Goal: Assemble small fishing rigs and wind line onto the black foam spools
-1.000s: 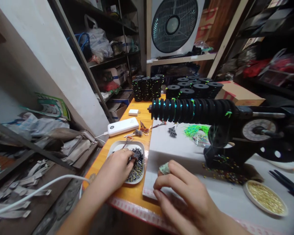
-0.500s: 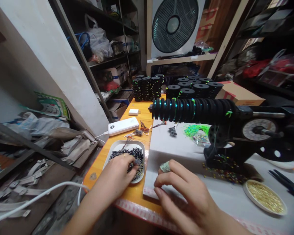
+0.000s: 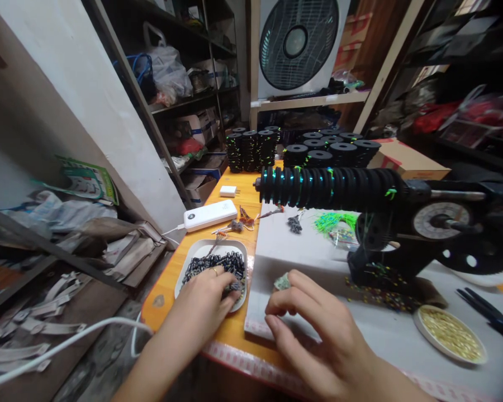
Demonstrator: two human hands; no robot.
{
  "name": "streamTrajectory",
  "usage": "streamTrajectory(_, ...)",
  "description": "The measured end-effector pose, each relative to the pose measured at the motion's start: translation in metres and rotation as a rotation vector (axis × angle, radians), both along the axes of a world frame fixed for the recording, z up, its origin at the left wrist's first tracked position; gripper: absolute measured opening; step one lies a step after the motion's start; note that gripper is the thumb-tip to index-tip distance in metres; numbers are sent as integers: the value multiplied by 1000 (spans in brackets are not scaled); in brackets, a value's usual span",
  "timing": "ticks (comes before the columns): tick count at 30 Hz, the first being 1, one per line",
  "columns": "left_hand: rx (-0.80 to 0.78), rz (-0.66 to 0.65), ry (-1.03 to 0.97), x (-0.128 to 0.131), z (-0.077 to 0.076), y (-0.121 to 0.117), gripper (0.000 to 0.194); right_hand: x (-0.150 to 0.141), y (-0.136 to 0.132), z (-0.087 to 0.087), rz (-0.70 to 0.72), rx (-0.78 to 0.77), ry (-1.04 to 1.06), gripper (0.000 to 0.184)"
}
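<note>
My left hand [image 3: 205, 298] reaches into a white tray [image 3: 180, 259] of small black and brassy pieces [image 3: 224, 261]. Its thumb and fingers close round a grey clump of small pieces [image 3: 235, 285], partly hidden by the fingers. My right hand [image 3: 318, 324] hovers over the pale board [image 3: 268, 262], fingers loosely curled and thumb slightly apart from them, with nothing visible between. A greenish wrap [image 3: 282, 282] covers one of its fingertips. Beyond it stands a black machine [image 3: 402, 240], its horizontal shaft carrying a row of black ribbed rings [image 3: 331, 188] with shiny blue-green thread between them.
On the orange table lie a white power bank [image 3: 212, 215] and a charger plug [image 3: 228, 191]. Black spools [image 3: 254, 151] stand at the back. To the right are a dish of golden pieces [image 3: 450, 335] and dark scissors [image 3: 486, 312]. Green strands [image 3: 335, 222] lie by the machine.
My left hand has shifted slightly down and left within the tray, uncovering more black pieces. The right hand stays almost where it was.
</note>
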State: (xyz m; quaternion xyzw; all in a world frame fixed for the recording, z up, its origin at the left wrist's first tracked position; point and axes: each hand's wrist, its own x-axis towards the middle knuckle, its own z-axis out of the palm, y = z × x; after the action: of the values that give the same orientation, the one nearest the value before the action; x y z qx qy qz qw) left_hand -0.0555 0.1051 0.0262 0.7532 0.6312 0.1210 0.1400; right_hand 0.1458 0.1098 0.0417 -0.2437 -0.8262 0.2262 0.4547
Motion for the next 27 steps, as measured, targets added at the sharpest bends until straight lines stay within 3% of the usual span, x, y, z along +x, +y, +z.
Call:
streamTrajectory(6,34,45,24,0,-2,2,16,0,1,-1,-9,4,-4,12)
streamTrajectory(13,-16,141,-219,-10,7,-5,19,0,2,-1,-40,-7,-6,12)
streamTrajectory(15,-74,224,-422,-14,11,-12,35,-1,2,-1,-37,-8,-4,12)
streamTrajectory(18,-239,235,-1011,-17,12,-23,56,-1,2,-1,-24,-5,-9,12)
streamTrajectory(21,-377,205,-1535,-13,7,-31,55,-1,2,-2,-16,-12,-13,13)
streamTrajectory(23,-409,229,-1669,-8,3,-33,39,0,1,-2,-18,-15,-14,13)
streamTrajectory(27,-367,336,-1745,2,-3,-35,19,1,0,-1,-21,-12,-26,13)
